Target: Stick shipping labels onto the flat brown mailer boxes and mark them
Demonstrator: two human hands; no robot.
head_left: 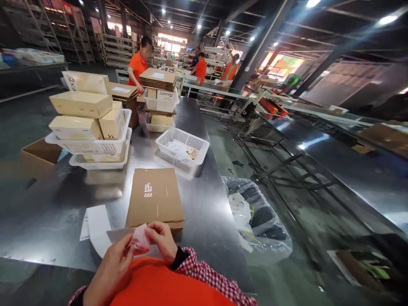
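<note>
Because the pink piece (pixel 140 241) seems flimsy, it's double-held.
Left grip (pixel 112 262) and right grip (pixel 163 241) pinch it (carton (pixel 159 191) beyond).

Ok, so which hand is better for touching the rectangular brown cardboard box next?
Probably the right hand: it's by the rectangular brown cardboard box. The left hand sits farther back, nearer the curled white paper strip. Both pinch the small pink translucent packet, so the right would let go first.
</note>
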